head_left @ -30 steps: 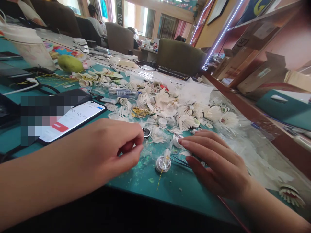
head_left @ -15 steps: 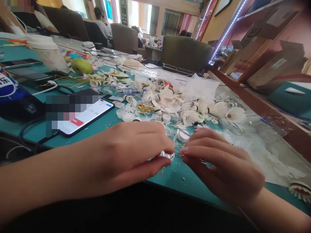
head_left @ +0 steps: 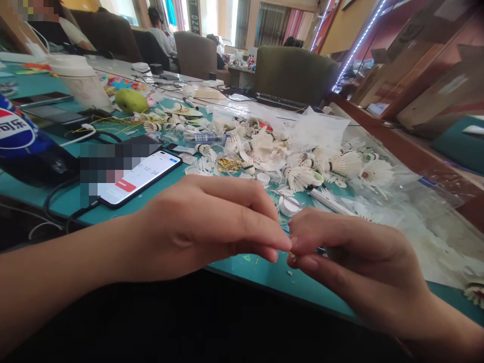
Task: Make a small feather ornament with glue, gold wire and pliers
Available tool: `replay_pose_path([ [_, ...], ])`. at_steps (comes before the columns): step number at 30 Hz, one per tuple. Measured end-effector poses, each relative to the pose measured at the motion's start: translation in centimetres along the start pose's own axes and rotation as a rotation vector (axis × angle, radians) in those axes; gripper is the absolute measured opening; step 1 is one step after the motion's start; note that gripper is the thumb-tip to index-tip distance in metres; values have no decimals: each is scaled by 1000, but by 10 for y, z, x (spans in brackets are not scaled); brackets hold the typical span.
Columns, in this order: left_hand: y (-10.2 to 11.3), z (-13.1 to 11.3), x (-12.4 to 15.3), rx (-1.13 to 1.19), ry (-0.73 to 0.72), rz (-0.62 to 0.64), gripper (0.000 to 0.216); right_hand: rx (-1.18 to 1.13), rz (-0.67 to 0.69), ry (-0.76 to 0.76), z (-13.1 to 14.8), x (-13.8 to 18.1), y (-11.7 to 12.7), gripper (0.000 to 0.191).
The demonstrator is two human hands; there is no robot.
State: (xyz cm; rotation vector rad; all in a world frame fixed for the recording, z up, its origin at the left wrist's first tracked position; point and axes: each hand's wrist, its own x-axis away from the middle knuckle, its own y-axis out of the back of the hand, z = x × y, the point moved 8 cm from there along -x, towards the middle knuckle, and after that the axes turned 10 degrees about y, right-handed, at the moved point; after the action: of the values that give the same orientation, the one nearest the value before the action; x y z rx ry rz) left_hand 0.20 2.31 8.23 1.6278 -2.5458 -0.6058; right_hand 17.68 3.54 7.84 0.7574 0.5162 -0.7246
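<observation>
My left hand (head_left: 212, 222) reaches in from the left with its fingers bent and pressed together. Whatever lies between them is hidden. Its index fingertip touches the fingertips of my right hand (head_left: 355, 252). Thumb and index finger of the right hand are pinched, and a tiny shiny bit shows at their tips, too small to name. Both hands are over the front edge of the green table (head_left: 260, 275). Just behind them are a round white cap (head_left: 289, 205), with tweezers across it, and a white pen-like tool (head_left: 333, 202).
Several shuttlecocks (head_left: 346, 165) and loose feathers are heaped across the middle. A phone (head_left: 141, 176) showing a timer lies to the left, beside a cola bottle (head_left: 28, 141). Behind are a green mango (head_left: 131, 101), a white-lidded cup (head_left: 81, 83) and plastic bags (head_left: 321, 128).
Both hands have come together, fingertips now touching. The clear shiny piece seen in my left fingers is now out of sight. My right hand has turned and closed into a pinch.
</observation>
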Motion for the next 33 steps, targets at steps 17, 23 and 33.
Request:
replay_pose_path([
  [17,18,-2,11,-639,-240,-187,43,21,-21,-89,-12,5,12,11],
  [23,35,-11,9,-788,-238,-232,32,4,-18,-108,-17,7,12,10],
  [33,29,-16,10,-848,-371,-269,25,-19,-14,-116,-16,6,9,14],
])
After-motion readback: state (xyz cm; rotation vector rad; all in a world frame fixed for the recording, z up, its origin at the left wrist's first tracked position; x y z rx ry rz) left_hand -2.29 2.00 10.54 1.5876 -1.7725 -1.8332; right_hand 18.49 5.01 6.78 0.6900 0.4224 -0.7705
